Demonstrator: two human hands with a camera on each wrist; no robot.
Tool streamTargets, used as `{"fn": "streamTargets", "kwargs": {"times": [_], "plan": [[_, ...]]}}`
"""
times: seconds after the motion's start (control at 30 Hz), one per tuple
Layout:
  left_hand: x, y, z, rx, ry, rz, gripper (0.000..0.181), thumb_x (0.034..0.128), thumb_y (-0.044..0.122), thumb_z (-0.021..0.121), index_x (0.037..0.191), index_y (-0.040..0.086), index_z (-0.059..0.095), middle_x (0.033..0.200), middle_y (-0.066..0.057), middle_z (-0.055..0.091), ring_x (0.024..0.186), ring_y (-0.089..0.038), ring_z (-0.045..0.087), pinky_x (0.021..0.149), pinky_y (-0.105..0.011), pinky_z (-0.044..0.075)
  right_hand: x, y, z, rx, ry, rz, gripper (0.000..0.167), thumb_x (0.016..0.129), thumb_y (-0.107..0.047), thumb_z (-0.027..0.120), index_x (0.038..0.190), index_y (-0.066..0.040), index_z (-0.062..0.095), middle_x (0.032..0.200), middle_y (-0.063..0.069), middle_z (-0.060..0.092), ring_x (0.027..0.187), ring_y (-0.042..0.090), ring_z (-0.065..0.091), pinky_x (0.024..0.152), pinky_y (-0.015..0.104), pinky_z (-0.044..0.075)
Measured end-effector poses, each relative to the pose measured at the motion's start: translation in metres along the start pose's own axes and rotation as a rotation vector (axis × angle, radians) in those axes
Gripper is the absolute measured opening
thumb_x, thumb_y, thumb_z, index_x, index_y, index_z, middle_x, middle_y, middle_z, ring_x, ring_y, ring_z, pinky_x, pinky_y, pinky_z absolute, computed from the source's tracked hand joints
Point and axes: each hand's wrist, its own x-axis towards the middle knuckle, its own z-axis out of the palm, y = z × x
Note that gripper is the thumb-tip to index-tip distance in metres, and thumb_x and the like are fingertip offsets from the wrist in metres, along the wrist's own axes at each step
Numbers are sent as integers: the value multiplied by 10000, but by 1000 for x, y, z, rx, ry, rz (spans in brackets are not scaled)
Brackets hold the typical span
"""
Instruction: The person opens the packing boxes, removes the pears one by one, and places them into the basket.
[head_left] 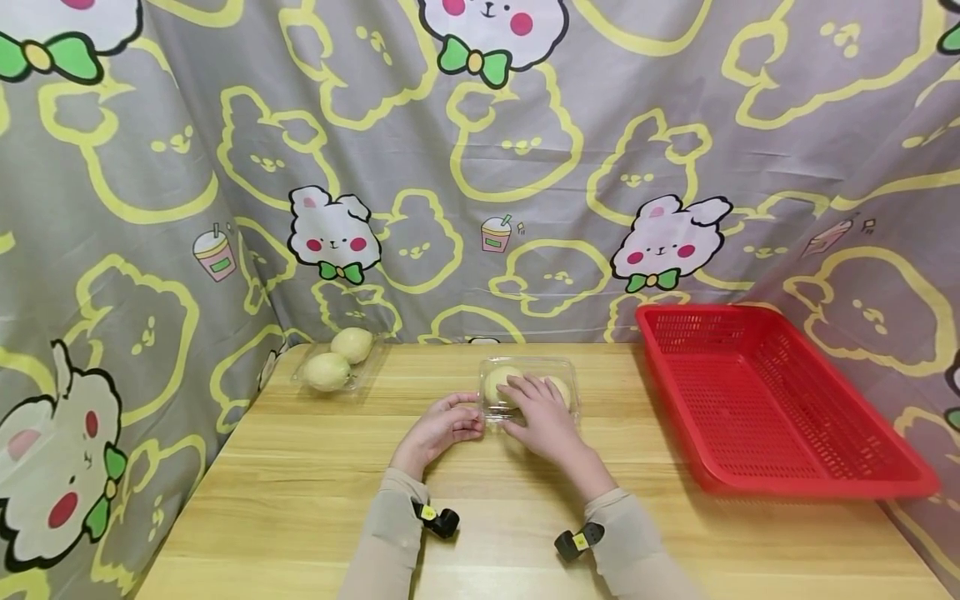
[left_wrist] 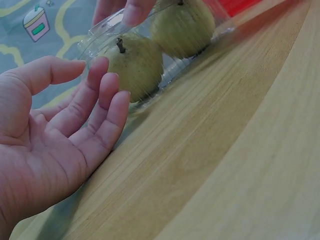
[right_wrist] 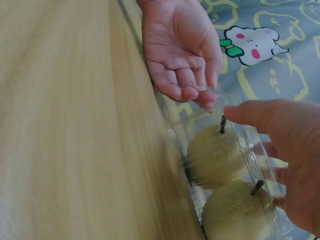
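A clear plastic clamshell box [head_left: 528, 362] holding two yellow-green pears [left_wrist: 135, 67] sits on the wooden table, its lid down over them. Over the top of the box lies my right hand [head_left: 546, 417], fingers spread across the lid; the right wrist view shows its thumb [right_wrist: 250, 112] near one pear's stem [right_wrist: 223, 124]. My left hand [head_left: 442, 429] is at the box's left end, palm turned toward it, with fingers loosely bent and nothing in them. Whether those fingertips touch the plastic I cannot tell.
At the back left, two more pears [head_left: 327, 372] lie in another clear plastic container [head_left: 365, 375]. A red perforated basket [head_left: 772, 417] stands on the right side of the wooden table [head_left: 495, 533]. A grey patterned curtain [head_left: 420, 158] hangs behind the table and along both sides.
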Motion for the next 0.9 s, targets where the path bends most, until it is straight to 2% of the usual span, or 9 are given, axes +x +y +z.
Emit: {"fn": "streamTargets", "kwargs": {"times": [0.23, 0.43, 0.67, 0.9], "plan": [[-6, 4, 2, 10, -21, 15, 478, 962, 33, 521, 1387, -90, 342, 875, 24, 701, 796, -110, 670, 801, -285, 580, -1, -2, 2, 6, 36, 3, 559, 829, -359, 760, 1332, -184, 593, 1426, 72, 546, 1365, 368, 433, 1164, 609, 250], [2, -6, -3, 10, 3, 13, 456, 967, 40, 528, 1382, -68, 371, 875, 17, 698, 794, -111, 669, 775, -274, 580, -1, -3, 0, 36, 43, 8, 524, 817, -320, 774, 1292, -158, 625, 1396, 85, 576, 1343, 372, 463, 1162, 605, 257], [4, -5, 0, 6, 39, 8, 384, 959, 14, 534, 1325, -43, 433, 870, -4, 696, 783, -126, 667, 759, -279, 584, 0, -2, 1, 70, 78, -5, 479, 789, -256, 804, 1226, -116, 667, 1342, 107, 618, 1307, 389, 499, 1156, 572, 302], [3, -4, 2, -4, 64, 9, 233, 963, 57, 548, 1193, 26, 524, 837, -5, 692, 758, -124, 663, 750, -287, 586, 0, -3, 1, 72, 79, -8, 466, 784, -255, 811, 1208, -113, 678, 1327, 105, 630, 1291, 387, 517, 1146, 567, 323]]}}
